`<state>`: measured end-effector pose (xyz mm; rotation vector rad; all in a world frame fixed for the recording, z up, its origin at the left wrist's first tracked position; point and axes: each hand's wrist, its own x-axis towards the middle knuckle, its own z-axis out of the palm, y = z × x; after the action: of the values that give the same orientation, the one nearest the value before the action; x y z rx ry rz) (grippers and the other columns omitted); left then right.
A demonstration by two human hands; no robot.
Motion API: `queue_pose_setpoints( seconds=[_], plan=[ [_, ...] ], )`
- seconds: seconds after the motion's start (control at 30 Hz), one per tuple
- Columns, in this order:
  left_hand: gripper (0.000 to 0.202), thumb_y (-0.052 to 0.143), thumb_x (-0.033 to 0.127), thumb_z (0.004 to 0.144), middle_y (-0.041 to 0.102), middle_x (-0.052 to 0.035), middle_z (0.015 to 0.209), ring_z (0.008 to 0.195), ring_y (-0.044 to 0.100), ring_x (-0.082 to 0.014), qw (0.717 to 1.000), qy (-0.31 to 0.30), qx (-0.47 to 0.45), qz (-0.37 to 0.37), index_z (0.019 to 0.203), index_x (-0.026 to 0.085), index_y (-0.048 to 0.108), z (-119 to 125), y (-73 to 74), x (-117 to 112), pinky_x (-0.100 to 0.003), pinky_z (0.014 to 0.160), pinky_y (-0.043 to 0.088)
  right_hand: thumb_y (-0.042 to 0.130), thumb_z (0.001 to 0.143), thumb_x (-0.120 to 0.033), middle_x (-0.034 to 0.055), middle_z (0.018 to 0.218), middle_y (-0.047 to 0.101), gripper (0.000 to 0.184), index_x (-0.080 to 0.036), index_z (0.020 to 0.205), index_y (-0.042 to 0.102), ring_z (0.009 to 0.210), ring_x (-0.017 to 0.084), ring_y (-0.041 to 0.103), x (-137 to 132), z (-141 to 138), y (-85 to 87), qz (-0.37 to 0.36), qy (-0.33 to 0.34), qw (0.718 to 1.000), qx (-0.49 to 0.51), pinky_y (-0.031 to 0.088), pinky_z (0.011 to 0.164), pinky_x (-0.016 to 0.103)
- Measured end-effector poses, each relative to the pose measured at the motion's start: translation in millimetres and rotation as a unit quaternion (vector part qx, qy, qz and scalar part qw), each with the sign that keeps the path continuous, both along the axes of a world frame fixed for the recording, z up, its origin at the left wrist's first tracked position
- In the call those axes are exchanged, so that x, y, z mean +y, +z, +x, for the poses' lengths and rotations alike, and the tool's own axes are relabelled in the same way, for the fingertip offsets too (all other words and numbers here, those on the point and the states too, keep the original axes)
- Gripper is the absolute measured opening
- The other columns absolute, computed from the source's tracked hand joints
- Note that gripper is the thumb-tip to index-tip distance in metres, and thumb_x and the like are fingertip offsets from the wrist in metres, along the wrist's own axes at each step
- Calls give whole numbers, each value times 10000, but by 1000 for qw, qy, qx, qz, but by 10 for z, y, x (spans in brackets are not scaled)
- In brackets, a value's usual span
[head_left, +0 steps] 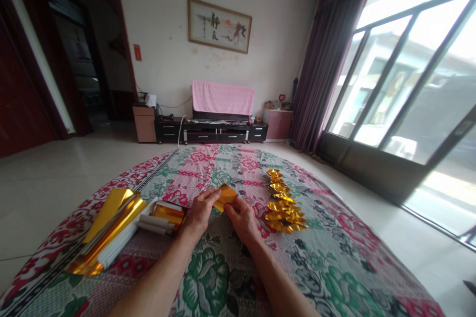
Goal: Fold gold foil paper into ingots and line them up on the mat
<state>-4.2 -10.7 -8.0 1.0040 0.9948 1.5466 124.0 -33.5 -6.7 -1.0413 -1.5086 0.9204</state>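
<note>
A small piece of gold foil paper [225, 196] is held above the flowered cloth between my two hands. My left hand [203, 209] pinches its left edge with the fingertips. At its lower right edge, my right hand [241, 215] grips it between thumb and fingers. To the right lie several folded gold paper pieces [284, 203], pointed at the ends and set in a rough row. Left of my hands is a stack of gold foil sheets [111, 228] with white backing, and beside it a small open box [169, 213] with gold paper and white rolls.
The flowered cloth [208, 277] covers a broad rounded surface under everything. Beyond it stand a low black TV cabinet [215, 133] and a pink cloth [223, 96] draped over a screen. Large windows [401, 79] and a purple curtain [330, 49] are on the right.
</note>
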Motion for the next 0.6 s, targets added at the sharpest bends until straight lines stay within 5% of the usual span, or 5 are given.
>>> queue_pose_setpoints(
  seconds=[0.6],
  plan=[
    [360, 709, 377, 579, 669, -12, 685, 646, 593, -150, 999, 2, -36, -17, 844, 135, 679, 20, 36, -11, -247, 613, 430, 555, 719, -271, -17, 638, 617, 133, -166, 797, 580, 554, 110, 517, -21, 10, 22, 45, -27, 991, -121, 371, 521, 193]
  ],
)
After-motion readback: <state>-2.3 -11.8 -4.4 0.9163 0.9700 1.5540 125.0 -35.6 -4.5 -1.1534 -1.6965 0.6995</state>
